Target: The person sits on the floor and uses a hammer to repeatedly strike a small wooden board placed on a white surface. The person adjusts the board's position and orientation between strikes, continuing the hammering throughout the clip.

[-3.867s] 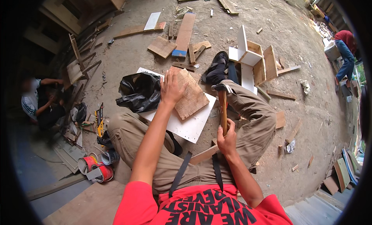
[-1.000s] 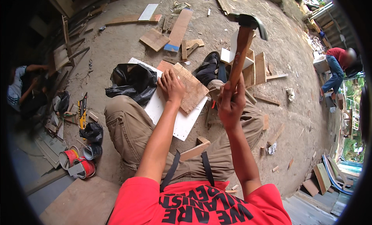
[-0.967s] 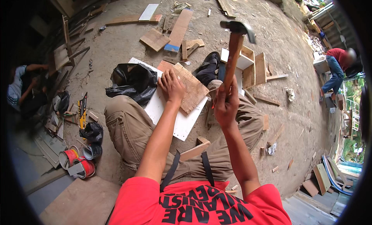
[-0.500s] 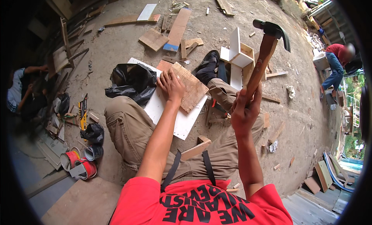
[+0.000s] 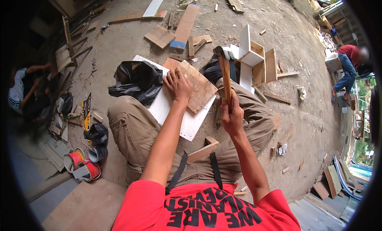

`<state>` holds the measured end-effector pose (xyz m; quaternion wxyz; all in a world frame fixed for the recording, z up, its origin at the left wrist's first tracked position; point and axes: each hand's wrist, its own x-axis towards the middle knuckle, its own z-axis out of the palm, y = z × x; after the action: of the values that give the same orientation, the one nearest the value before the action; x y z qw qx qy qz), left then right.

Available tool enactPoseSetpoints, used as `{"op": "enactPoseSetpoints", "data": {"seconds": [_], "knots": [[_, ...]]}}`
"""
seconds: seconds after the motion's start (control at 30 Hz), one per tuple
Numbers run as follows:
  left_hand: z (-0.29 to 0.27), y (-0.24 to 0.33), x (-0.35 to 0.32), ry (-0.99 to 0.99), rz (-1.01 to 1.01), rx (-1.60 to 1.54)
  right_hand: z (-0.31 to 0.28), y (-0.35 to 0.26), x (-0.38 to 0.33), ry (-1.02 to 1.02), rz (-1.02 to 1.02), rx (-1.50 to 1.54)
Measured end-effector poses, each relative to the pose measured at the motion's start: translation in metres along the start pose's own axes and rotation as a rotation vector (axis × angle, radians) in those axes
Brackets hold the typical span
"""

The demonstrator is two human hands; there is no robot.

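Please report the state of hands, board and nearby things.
Left hand on wooden board. Right hand grips hammer. Board over white panel. Black plastic bag at left.

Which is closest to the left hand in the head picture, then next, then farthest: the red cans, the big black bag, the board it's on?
From the left hand:
1. Board: right under it.
2. Black bag: just left.
3. Red cans: farthest, lower left.

This looks like a rough open-air woodworking yard: dusty grey-brown ground (image 5: 314,111) bears a long, blue-ended brown plank (image 5: 186,24), a boxy white-and-brown wooden unit (image 5: 252,58) and red cylindrical cans (image 5: 94,170), near a metal-headed, wooden-handled hammer (image 5: 227,77).
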<state>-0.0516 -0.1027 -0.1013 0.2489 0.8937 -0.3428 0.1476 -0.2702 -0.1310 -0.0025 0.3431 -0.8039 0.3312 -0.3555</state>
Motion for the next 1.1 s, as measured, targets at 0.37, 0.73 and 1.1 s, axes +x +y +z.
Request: {"op": "enactPoseSetpoints", "data": {"seconds": [0.37, 0.73, 1.1], "knots": [[-0.002, 0.002, 0.0, -0.032, -0.008, -0.033, 0.013, 0.039, -0.042, 0.033, 0.384, 0.027], [-0.021, 0.0, 0.004, -0.204, -0.196, -0.055, 0.028, 0.068, -0.039, 0.041, 0.569, 0.114], [-0.033, -0.031, -0.001, -0.318, -0.328, -0.569, 0.042, 0.077, -0.036, -0.068, 0.555, 0.225]]}}
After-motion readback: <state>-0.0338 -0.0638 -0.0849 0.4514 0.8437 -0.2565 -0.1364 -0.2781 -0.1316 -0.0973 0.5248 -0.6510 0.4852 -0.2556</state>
